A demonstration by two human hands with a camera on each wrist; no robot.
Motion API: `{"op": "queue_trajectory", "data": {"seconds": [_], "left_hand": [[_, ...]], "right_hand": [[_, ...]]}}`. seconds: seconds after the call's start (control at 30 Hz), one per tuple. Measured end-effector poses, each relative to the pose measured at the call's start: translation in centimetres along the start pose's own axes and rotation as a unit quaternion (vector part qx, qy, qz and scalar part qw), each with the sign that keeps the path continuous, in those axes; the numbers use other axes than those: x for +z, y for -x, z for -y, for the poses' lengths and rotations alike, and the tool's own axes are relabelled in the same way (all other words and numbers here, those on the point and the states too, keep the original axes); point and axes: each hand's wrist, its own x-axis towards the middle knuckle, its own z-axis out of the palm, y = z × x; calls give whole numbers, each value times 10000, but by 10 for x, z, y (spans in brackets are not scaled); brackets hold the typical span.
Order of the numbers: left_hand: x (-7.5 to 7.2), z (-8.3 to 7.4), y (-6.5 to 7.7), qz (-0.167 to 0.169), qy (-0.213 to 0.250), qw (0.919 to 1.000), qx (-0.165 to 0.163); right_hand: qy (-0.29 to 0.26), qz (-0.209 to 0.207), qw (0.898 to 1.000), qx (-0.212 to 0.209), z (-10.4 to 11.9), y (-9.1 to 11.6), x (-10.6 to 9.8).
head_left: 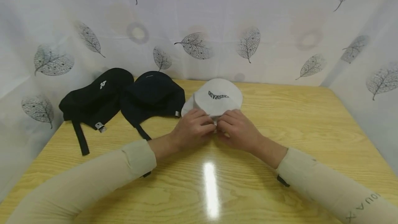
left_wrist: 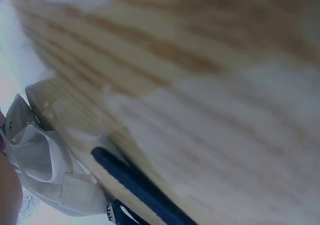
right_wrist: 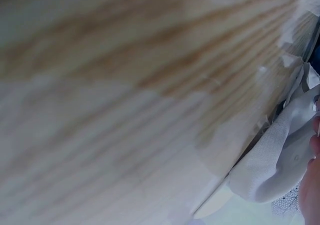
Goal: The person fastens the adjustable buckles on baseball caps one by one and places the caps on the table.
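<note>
Nearest are two pale sleeves, the left sleeve (head_left: 93,172) and the right sleeve (head_left: 329,182), the second bearing one line of dark lettering (head_left: 362,206). One dark band shows beneath each cuff: one on the left (head_left: 147,174), one on the right (head_left: 283,181). Under both arms lies one wood-grained bench (head_left: 264,196), with a single bright streak (head_left: 211,189) of reflected light.

Farther on are two bare hands, the left hand (head_left: 192,127) and the right hand (head_left: 237,129), close together at the near edge of one white cap (head_left: 217,91). The fingers of both are curled and pinch that edge; exactly which part each holds is hidden. The white cap sits towards the back of the bench, right of two dark caps, with one arched word, "COLORADO", on its front.

Those two are a navy cap (head_left: 152,96), just beside the white one, and a black cap (head_left: 93,96) at the far left, their edges meeting. Each has one loose strap, navy (head_left: 143,132) and black (head_left: 81,137), and one small tag, at (head_left: 177,113) and (head_left: 100,127) respectively. The black one carries one white emblem (head_left: 103,84).

Behind everything hangs pale cloth (head_left: 217,9) printed with more than ten grey leaves (head_left: 196,46).
</note>
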Motion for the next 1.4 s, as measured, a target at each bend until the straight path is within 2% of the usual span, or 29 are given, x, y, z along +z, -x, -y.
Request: {"op": "queue_trajectory", "data": {"seconds": [0.37,1.03,1.4], "left_hand": [[0,0,0,12,49,10000,-65],[0,0,1,63,98,9999,-99],[0,1,0,181,110,9997,-149]], "right_hand": [[183,360,9988,267,2,0,-4],[11,152,9998,162,1,1,-2],[122,23,9999,55,-1,0,0]]}}
